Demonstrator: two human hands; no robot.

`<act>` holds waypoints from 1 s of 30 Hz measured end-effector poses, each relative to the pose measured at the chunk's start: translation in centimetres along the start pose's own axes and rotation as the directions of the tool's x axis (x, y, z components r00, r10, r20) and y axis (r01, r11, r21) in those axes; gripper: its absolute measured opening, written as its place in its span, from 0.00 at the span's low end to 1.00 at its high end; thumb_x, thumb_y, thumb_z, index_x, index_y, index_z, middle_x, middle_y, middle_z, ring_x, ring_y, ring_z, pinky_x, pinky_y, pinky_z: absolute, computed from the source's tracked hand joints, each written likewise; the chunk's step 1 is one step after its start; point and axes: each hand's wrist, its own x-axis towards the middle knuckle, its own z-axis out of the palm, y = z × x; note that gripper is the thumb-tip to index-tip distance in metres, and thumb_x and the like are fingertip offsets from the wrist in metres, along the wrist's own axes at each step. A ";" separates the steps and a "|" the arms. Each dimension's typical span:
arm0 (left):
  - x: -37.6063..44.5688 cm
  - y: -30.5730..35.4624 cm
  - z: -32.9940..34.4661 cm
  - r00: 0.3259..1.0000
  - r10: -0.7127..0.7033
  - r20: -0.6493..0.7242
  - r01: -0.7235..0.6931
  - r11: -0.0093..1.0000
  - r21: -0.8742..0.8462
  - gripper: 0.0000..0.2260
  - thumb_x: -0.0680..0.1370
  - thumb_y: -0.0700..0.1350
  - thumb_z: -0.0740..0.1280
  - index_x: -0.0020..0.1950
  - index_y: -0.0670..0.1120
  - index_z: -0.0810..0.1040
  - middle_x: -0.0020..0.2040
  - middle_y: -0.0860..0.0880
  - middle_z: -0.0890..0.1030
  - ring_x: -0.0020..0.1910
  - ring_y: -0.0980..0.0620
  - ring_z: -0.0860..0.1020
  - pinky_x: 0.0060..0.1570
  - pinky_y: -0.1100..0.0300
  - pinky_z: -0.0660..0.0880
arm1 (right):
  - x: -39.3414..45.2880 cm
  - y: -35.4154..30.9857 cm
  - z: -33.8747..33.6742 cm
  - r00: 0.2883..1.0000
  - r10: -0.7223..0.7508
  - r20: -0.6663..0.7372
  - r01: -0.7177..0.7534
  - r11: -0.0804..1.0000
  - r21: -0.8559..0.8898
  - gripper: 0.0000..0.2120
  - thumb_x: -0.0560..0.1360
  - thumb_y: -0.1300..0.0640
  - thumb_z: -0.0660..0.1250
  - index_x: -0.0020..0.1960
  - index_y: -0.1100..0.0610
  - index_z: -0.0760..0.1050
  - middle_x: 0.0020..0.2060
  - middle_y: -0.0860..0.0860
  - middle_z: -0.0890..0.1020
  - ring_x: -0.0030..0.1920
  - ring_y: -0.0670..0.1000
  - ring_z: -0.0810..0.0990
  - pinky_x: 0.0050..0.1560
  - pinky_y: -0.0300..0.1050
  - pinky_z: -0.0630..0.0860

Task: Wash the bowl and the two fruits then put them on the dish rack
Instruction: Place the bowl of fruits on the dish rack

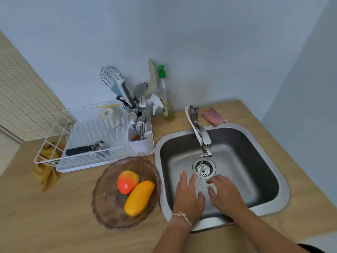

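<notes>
A translucent brownish bowl [109, 203] stands on the wooden counter just left of the steel sink [262, 139]. Inside the bowl lie a red-orange mango-like fruit [126, 181] and a long yellow fruit [139, 198], touching each other. My left hand [187, 196] and my right hand [226, 194] are both spread over the sink basin, fingers apart and holding nothing. Water runs from the chrome tap [202, 137] onto the drain [204, 168], just beyond my fingertips. The white dish rack [87, 143] sits behind the bowl.
The rack holds a black-handled metal tool [85, 148], a white cup [109, 116] and a cutlery caddy with a whisk [136, 110]. A green-capped soap bottle [165, 95] and a pink cloth [214, 115] sit behind the sink. A yellow cloth [46, 172] lies left of the rack.
</notes>
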 end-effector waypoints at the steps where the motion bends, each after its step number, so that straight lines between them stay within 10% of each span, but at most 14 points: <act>1: -0.2 0.0 -0.7 0.999 0.021 -0.029 -0.021 1.000 -0.008 0.27 0.80 0.52 0.60 0.79 0.52 0.60 0.82 0.50 0.50 0.81 0.51 0.47 0.75 0.62 0.46 | 0.1 -0.8 -0.1 1.000 -0.028 0.000 0.028 0.999 0.030 0.11 0.77 0.53 0.66 0.58 0.50 0.79 0.54 0.45 0.81 0.55 0.48 0.79 0.55 0.43 0.76; 9: -1.1 -4.6 -11.0 0.962 0.079 -0.260 -0.053 0.993 0.106 0.31 0.80 0.58 0.55 0.80 0.47 0.57 0.82 0.43 0.52 0.81 0.46 0.46 0.77 0.54 0.45 | 2.7 -11.6 -0.6 0.992 -0.123 -0.001 0.117 0.948 0.295 0.18 0.81 0.54 0.63 0.70 0.54 0.72 0.66 0.49 0.76 0.67 0.48 0.73 0.66 0.37 0.64; 16: -4.5 -16.4 -16.1 0.884 -0.246 -0.397 0.356 0.906 0.231 0.33 0.81 0.60 0.47 0.78 0.41 0.61 0.77 0.36 0.63 0.78 0.36 0.57 0.76 0.42 0.58 | 3.5 -19.2 2.2 0.975 -0.070 0.210 -0.005 0.941 0.338 0.32 0.83 0.47 0.58 0.82 0.56 0.51 0.81 0.51 0.53 0.81 0.50 0.50 0.77 0.44 0.50; 22: -7.2 -17.4 -16.3 0.833 -0.437 -0.339 0.437 0.896 -0.080 0.39 0.79 0.62 0.51 0.79 0.35 0.52 0.78 0.33 0.57 0.76 0.37 0.62 0.71 0.51 0.64 | 3.3 -20.7 3.4 0.951 0.003 0.308 -0.117 0.929 0.352 0.32 0.83 0.46 0.56 0.81 0.56 0.51 0.81 0.52 0.56 0.79 0.51 0.56 0.78 0.50 0.58; 30: -10.1 -18.1 -20.5 0.754 -0.469 -0.460 0.444 0.880 -0.170 0.40 0.77 0.62 0.44 0.74 0.32 0.64 0.71 0.33 0.68 0.70 0.36 0.68 0.68 0.50 0.66 | 3.3 -25.4 1.5 0.949 -0.039 0.312 -0.089 0.920 0.383 0.31 0.82 0.44 0.59 0.81 0.53 0.55 0.80 0.49 0.59 0.79 0.51 0.58 0.76 0.48 0.59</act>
